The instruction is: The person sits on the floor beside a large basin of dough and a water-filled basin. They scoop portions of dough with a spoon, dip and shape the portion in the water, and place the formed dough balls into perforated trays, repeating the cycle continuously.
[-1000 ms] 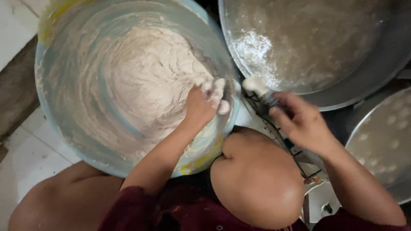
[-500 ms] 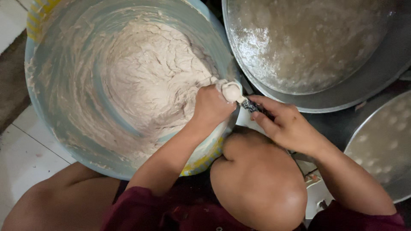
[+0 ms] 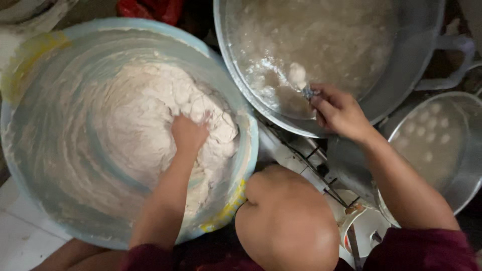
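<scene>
- Dough (image 3: 150, 120): pale, off-white, sticky mass, rough and torn on top, smeared thinly up the inner wall of its basin. It lies heaped toward the right half of the basin.
- Basin (image 3: 30, 165): large, round, light blue with yellow patches at the rim; one of it.
- Left hand (image 3: 188, 133): pushed into the dough at the right side of the heap, fingers buried; whether the grip is closed on dough I cannot tell.
- Right hand (image 3: 339, 113): over the near rim of the big metal pot (image 3: 401, 75), grip pinched together on a small spoon (image 3: 307, 93), only its metal end showing.
- White dough ball (image 3: 297, 74): sits just beyond the spoon's tip, at the surface of the cloudy, frothy liquid in the pot.
- Second metal pot (image 3: 467, 165), lower right: holds several small pale balls in liquid; too blurred to count exactly.
- Metal vessels: two. Basins: one. Hands: two.
- Knee (image 3: 286, 221): bare, raised between basin and pots; dark red sleeves at the bottom edge.
- Surface: white tiled floor (image 3: 20, 236) at lower left. A burner frame (image 3: 321, 175) with dark metal rods under the big pot.
- Red object (image 3: 150, 9) at top edge, kind unclear. Light is dim.
</scene>
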Available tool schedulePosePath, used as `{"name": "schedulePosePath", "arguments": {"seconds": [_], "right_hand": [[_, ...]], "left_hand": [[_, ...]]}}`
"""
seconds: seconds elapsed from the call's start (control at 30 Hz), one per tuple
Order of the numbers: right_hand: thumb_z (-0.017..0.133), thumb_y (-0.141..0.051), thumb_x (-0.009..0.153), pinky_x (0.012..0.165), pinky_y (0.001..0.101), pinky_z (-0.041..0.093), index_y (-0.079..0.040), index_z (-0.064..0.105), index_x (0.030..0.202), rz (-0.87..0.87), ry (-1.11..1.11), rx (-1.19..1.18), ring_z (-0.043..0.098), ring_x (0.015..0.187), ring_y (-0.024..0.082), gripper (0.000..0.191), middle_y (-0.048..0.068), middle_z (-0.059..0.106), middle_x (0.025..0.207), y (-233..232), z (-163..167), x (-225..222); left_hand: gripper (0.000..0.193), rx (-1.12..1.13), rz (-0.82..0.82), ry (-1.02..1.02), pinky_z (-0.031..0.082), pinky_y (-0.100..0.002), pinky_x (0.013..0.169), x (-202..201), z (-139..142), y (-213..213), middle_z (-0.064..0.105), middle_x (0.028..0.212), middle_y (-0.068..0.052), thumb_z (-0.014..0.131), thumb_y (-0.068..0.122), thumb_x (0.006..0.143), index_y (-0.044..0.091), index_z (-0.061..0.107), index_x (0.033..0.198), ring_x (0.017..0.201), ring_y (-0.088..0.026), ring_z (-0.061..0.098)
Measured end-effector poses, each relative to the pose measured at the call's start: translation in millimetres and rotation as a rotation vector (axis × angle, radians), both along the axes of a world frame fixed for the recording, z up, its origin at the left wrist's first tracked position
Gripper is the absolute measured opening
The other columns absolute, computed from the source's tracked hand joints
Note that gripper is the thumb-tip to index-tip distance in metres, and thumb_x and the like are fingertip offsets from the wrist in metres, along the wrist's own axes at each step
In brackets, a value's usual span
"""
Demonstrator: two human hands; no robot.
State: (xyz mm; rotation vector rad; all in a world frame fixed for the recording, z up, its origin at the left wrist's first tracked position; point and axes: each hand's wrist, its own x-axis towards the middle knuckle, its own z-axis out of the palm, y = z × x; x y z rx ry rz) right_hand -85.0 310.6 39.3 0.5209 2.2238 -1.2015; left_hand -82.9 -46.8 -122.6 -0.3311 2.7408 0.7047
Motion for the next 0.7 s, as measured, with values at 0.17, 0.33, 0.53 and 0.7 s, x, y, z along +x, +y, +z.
{"name": "schedulePosePath", "arguments": {"seconds": [0.17,0.33,0.53,0.7], "right_hand": [[0.067,-0.015,0.092,0.070,0.0361,0.055,-0.003,0.056,0.138,0.072,0.207,0.323,0.070,0.081,0.023,0.049,0.014,0.070,0.101,20.1,-36.2,-5.0],[0.075,-0.017,0.092,0.077,0.0379,0.057,-0.001,0.059,0.128,0.107,0.303,0.411,0.072,0.090,0.027,0.042,0.018,0.071,0.110,34.9,-53.9,-14.2],[0.061,-0.010,0.105,0.072,0.0351,0.054,-0.002,0.057,0.133,-0.029,0.344,0.295,0.067,0.088,0.021,0.030,0.014,0.070,0.110,20.8,-15.0,-2.6],[0.053,-0.010,0.097,0.059,0.0287,0.053,-0.005,0.055,0.134,0.024,0.067,-0.114,0.062,0.071,0.012,0.037,0.006,0.072,0.104,-32.2,33.3,30.7]], "left_hand": [[0.030,0.811,0.006,0.143,0.060,-0.041,0.068,27.6,9.2,26.4,0.072,0.087,-0.015,0.073,0.024,0.073,0.000,0.060,0.087,0.081,-0.032,0.074],[0.024,0.636,-0.140,0.203,0.053,-0.045,0.069,20.8,47.3,52.7,0.068,0.076,-0.013,0.080,0.023,0.083,0.005,0.064,0.084,0.070,-0.035,0.065],[0.020,0.626,-0.199,0.525,0.054,-0.044,0.073,15.8,68.5,65.7,0.065,0.079,-0.011,0.079,0.017,0.086,0.008,0.061,0.083,0.077,-0.036,0.065],[0.022,0.709,-0.194,0.516,0.053,-0.044,0.063,25.6,66.7,68.1,0.065,0.076,-0.010,0.080,0.019,0.085,0.007,0.062,0.085,0.067,-0.035,0.065]]}}
